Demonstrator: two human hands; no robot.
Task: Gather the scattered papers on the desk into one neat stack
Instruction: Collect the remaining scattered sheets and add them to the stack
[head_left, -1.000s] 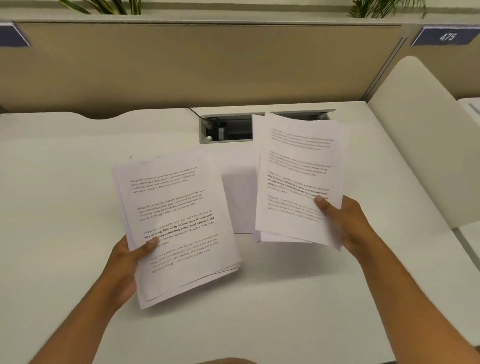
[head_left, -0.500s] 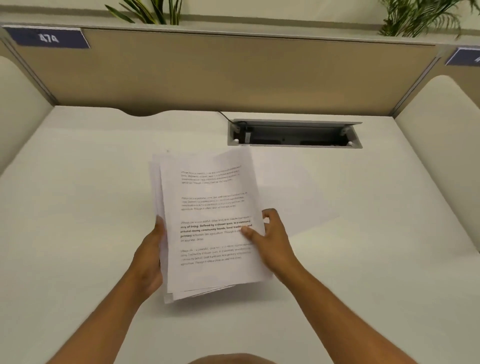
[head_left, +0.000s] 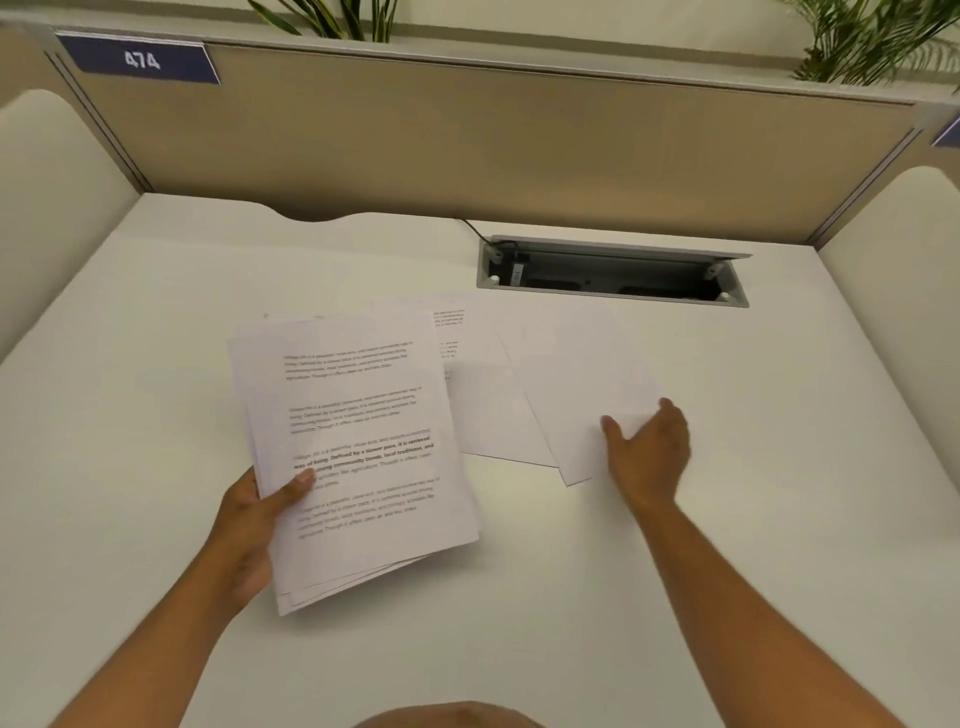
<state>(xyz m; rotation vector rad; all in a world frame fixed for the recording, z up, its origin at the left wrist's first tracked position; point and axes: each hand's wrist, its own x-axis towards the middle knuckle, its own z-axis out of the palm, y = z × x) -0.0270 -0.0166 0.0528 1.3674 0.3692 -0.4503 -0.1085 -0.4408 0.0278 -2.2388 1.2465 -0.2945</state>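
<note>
My left hand (head_left: 254, 525) grips a thick stack of printed papers (head_left: 358, 457) by its left edge, thumb on top, held just above the white desk (head_left: 156, 338). Its sheets are fanned unevenly at the bottom. To the right two loose sheets lie flat on the desk: a printed one (head_left: 483, 395) partly hidden under the stack, and a blank-faced one (head_left: 576, 384) overlapping it. My right hand (head_left: 649, 447) rests with spread fingers on the lower right corner of the blank sheet, holding nothing.
An open cable tray (head_left: 613, 275) is sunk into the desk behind the sheets. A tan partition (head_left: 467, 145) with a "474" label (head_left: 140, 60) closes the back. White side dividers (head_left: 893, 270) stand left and right.
The two held bundles were merged into one stack in my left hand. My right hand let go and moved right onto the loose sheets on the desk.
</note>
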